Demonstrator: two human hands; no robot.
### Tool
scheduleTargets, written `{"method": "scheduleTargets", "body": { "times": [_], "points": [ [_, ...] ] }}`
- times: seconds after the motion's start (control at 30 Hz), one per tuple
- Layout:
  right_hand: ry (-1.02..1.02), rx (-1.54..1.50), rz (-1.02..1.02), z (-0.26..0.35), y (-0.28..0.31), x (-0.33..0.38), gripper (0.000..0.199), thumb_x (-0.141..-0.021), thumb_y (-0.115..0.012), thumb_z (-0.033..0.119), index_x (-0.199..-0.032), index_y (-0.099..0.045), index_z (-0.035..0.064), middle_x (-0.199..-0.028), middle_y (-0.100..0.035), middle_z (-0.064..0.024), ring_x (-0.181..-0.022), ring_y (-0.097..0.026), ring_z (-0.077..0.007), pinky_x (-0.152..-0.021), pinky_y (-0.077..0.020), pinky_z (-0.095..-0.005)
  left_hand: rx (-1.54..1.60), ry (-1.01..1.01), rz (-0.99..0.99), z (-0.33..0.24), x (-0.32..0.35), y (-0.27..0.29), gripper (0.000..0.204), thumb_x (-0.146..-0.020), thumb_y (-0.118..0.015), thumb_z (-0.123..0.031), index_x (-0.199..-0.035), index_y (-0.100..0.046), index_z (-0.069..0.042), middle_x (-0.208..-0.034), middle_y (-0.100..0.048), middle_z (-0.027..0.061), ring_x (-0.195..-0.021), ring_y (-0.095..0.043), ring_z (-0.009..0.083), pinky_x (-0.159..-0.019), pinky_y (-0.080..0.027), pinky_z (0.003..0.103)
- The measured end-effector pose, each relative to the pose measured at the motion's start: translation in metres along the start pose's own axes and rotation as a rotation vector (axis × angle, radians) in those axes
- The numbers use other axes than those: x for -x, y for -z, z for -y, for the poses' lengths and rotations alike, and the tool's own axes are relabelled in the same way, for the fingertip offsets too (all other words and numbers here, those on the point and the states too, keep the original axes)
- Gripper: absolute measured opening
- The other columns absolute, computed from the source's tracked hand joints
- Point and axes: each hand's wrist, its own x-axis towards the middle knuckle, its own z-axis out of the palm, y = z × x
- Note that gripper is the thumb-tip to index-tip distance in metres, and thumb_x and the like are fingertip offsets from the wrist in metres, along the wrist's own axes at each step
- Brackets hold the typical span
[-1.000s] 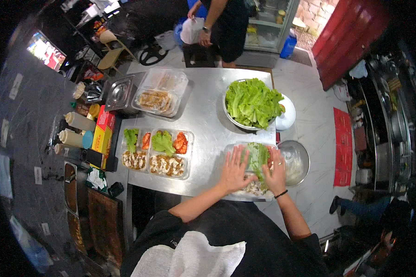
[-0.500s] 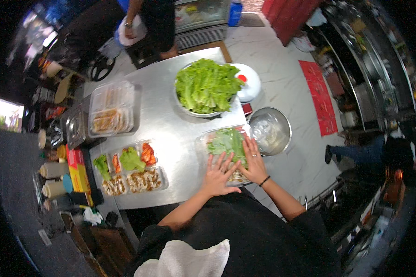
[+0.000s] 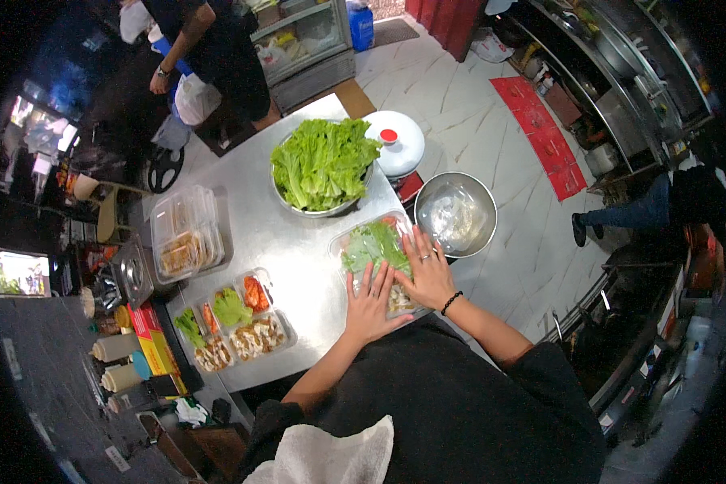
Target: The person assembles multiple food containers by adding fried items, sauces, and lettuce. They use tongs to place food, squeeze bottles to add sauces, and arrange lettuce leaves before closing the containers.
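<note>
On the near right part of the steel table [image 3: 286, 250] sits a clear plastic takeout box [image 3: 336, 252]. Green lettuce leaves [image 3: 371, 244] show through its top, with pale, sauced food [image 3: 399, 300] at its near end. My left hand [image 3: 370, 310] lies on the box's near left part, fingers spread. Flat on its right side rests my right hand [image 3: 429, 277], fingers stretched out, a ring and a dark beaded bracelet on it. Neither hand grips anything. Part of the box is hidden under both hands.
A bowl of lettuce [image 3: 323, 165] stands at the far side, beside a white lid with a red knob [image 3: 397, 145]. Right of the table is a steel bowl [image 3: 457, 214]. Filled boxes [image 3: 242, 319] and stacked containers [image 3: 187, 230] are at left. Another person [image 3: 218, 64] stands beyond.
The view has turned, so the table sits at a different angle. Both hands stay flat on the box. The other person shows more fully at the far left, a white bag by the arm.
</note>
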Motion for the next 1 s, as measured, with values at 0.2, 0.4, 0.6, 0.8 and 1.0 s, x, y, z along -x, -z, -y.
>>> {"method": "scheduleTargets", "body": {
  "times": [0.2,0.4,0.6,0.8,1.0],
  "points": [
    [-0.308,-1.161,-0.328,-0.061,-0.027,-0.003,0.060,-0.085,-0.062,0.024,-0.137,-0.036,0.0056,-0.138,-0.040,-0.0186,-0.118,-0.049,-0.0327,-0.097,-0.0405,-0.0403,0.014,0.043,-0.068,-0.004,-0.011,0.003,0.095,-0.073,-0.052,-0.073,-0.144,-0.032,-0.013,-0.153,-0.018,0.0131,-0.141,-0.011,0.0384,-0.107,-0.001,0.063],
    [-0.612,-0.274,-0.114,-0.192,-0.094,-0.011,0.036,-0.078,-0.061,0.010,-0.113,-0.055,0.0072,-0.110,-0.057,-0.0140,-0.100,-0.057,-0.0302,-0.085,-0.0478,-0.0404,-0.057,0.113,0.078,-0.034,-0.069,0.000,0.082,-0.068,-0.055,-0.076,-0.138,-0.041,-0.036,-0.154,-0.018,0.0051,-0.141,-0.005,0.0414,-0.101,0.002,0.072],
    [-0.314,0.099,0.266,-0.246,-0.154,-0.097,0.035,-0.084,-0.050,0.010,-0.118,-0.056,0.0125,-0.127,-0.049,-0.0117,-0.105,-0.056,-0.0284,-0.086,-0.0480,-0.0423,-0.073,0.162,0.135,-0.033,-0.060,-0.017,0.081,-0.066,-0.051,-0.081,-0.137,-0.041,-0.043,-0.153,-0.021,0.0033,-0.140,-0.006,0.0415,-0.099,0.003,0.074],
    [-0.109,0.286,0.487,-0.267,-0.181,-0.155,0.035,-0.089,-0.044,0.014,-0.123,-0.053,0.0186,-0.128,-0.050,-0.0062,-0.111,-0.053,-0.0236,-0.090,-0.0449,-0.0423,-0.108,0.122,0.051,-0.028,-0.062,-0.022,0.083,-0.063,-0.051,-0.084,-0.134,-0.045,-0.041,-0.152,-0.023,0.0051,-0.140,-0.006,0.0418,-0.101,0.006,0.071],
    [-0.113,0.271,0.484,-0.279,-0.174,-0.162,0.034,-0.086,-0.047,0.014,-0.118,-0.055,0.0166,-0.123,-0.053,-0.0048,-0.118,-0.048,-0.0227,-0.097,-0.0385,-0.0415,-0.109,0.135,0.057,-0.027,-0.060,-0.028,0.081,-0.066,-0.045,-0.085,-0.135,-0.043,-0.043,-0.153,-0.022,0.0049,-0.141,-0.005,0.0413,-0.100,0.008,0.072]
  ]
}}
